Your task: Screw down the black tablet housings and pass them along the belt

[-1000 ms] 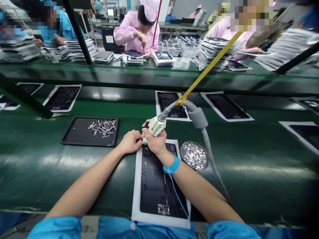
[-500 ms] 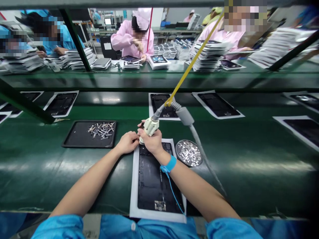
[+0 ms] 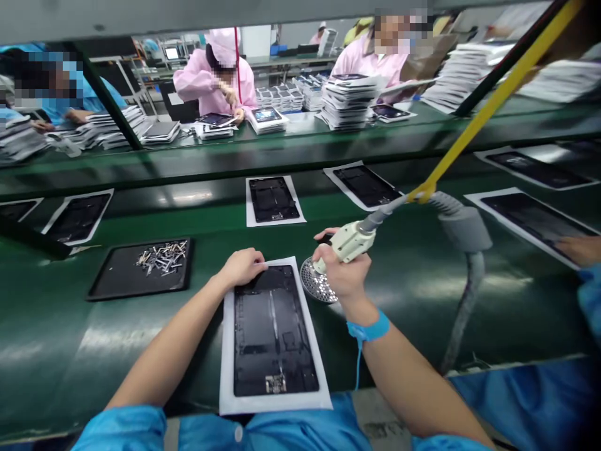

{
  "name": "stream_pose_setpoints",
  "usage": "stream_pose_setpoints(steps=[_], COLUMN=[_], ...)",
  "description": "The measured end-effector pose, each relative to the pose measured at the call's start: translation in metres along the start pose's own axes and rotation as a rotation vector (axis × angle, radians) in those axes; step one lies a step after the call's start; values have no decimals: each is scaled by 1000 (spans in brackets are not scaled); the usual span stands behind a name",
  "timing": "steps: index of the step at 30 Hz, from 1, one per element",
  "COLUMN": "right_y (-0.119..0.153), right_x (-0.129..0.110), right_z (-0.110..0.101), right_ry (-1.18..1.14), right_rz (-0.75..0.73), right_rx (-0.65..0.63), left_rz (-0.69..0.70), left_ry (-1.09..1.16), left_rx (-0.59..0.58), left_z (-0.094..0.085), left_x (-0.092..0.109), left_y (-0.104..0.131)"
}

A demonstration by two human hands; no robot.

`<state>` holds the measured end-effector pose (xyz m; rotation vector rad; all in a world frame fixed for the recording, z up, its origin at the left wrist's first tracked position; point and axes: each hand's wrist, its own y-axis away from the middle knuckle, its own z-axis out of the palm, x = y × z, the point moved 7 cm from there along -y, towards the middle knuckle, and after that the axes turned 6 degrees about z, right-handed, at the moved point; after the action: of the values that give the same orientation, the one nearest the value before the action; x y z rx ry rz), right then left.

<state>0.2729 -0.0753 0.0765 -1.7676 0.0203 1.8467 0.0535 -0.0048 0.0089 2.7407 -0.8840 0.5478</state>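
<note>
A black tablet back cover [image 3: 263,326] lies on a white paper sheet [image 3: 228,376] in front of me, with a small board near its lower edge. My left hand [image 3: 244,267] rests at the cover's top left corner, fingers curled and pressed together on its edge. Off to the right, my right hand [image 3: 345,272] is wrapped round a cream-coloured corded hand tool [image 3: 352,241], which hangs from a yellow strap [image 3: 498,106]. The tool's lower end is over a round dish of small shiny metal pieces [image 3: 312,285], partly hidden by the hand.
A black tray [image 3: 117,269] with loose small metal parts stands at left. Farther back lie more tablet covers [image 3: 275,199] on paper. A thick grey cable [image 3: 469,300] hangs at right. A co-worker's hand [image 3: 580,250] touches a cover there. Across the bench, people work among stacks.
My right hand has moved right with the corded tool, from the cover's top edge to the dish. My left hand stays at the corner. The view has turned right.
</note>
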Motion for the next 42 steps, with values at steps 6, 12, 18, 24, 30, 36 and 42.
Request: stream_pose_setpoints(steps=[6, 12, 18, 24, 30, 36, 42], right_y=[-3, -9, -8, -7, -7, 1, 57], right_x=[14, 21, 24, 23, 22, 6, -7], right_z=[1, 1, 5, 5, 6, 5, 47], right_ry=[54, 20, 29, 29, 12, -1, -178], right_rz=[-6, 13, 21, 17, 13, 8, 138], right_rx=[-21, -10, -25, -25, -21, 8, -363], left_rz=[4, -23, 8, 6, 6, -2, 8], left_ry=[14, -10, -1, 25, 30, 25, 48], left_rx=[214, 316, 351, 350, 345, 345, 350], left_z=[-30, -28, -23, -23, -23, -22, -18], left_x=[-28, -41, -43, -43, -42, -42, -42], left_y=[-21, -38, -36, -37, -37, -38, -39])
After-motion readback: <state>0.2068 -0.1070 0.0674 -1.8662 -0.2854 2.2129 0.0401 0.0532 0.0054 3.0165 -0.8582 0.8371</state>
